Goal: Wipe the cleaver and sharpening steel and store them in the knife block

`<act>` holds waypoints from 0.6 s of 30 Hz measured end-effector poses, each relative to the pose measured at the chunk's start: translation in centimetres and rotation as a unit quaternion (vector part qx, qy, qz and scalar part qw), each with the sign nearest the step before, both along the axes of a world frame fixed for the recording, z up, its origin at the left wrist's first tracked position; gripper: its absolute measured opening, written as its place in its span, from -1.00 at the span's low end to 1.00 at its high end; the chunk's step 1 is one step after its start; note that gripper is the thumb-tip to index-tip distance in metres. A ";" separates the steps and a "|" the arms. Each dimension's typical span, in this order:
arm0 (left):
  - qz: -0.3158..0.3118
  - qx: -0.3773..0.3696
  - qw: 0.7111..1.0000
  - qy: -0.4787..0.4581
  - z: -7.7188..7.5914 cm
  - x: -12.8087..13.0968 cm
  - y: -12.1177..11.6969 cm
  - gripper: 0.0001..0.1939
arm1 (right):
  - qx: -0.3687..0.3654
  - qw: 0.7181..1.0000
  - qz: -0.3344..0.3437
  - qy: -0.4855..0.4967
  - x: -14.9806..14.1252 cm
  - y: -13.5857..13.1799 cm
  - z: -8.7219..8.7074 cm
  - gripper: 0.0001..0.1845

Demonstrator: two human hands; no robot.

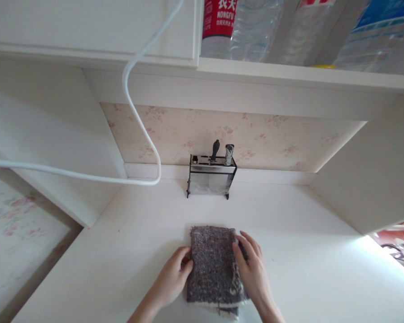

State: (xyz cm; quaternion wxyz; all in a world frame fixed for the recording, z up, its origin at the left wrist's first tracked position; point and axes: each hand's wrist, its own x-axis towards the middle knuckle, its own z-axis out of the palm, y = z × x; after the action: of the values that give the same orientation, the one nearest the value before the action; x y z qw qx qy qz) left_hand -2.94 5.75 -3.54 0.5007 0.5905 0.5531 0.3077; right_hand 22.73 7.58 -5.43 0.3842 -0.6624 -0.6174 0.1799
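Pale floral wallpaper (276, 139) ran along the back, behind a white counter (289, 220). On this counter, close to the front and near the middle, lay a folded grey-brown cloth (211, 264), with pale edging along the bottom; a smaller flap (228, 310) stuck out beneath its lower edge. At its left side the left hand (172, 276) had thumb and forefinger against the edge, though I could not tell whether they pinched it. On the opposite side the right hand (255, 271) grasped the cloth, thumb over the top and fingers round the right edge. Beyond the cloth, well apart from it, a knife rack (207, 169) stood upright near the wallpaper, with a black handle (216, 148) and a mottled grey handle (229, 154) rising from its top. Overhead, plastic bottles (256, 31), one with a red label (220, 19), sat on a shelf (289, 74) beside a white cabinet door (70, 27), and a white cable (141, 123) hung across the left of the view
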 end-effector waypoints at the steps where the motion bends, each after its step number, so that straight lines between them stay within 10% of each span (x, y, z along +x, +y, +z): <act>1: 0.013 -0.022 0.999 -0.019 0.0 0.5 -0.3 -0.59 | -0.018 0.999 -0.029 0.032 0.9 0.2 -0.2 -0.48; 7: 0.039 -0.089 0.989 -0.112 0.0 3.5 -1.4 -0.57 | -0.249 0.915 -0.027 0.316 2.2 -0.9 -0.2 -0.28; 18: 0.038 -0.093 0.986 -0.132 -0.1 4.8 -1.3 -0.66 | -0.234 0.884 0.020 0.404 0.5 -3.3 0.7 -0.05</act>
State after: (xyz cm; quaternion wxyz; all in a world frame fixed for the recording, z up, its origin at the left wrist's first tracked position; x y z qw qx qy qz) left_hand 1.81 4.47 -3.62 0.6105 0.4737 0.5302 0.3489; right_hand 23.26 4.24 -4.69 0.4309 -0.5903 -0.3615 0.5789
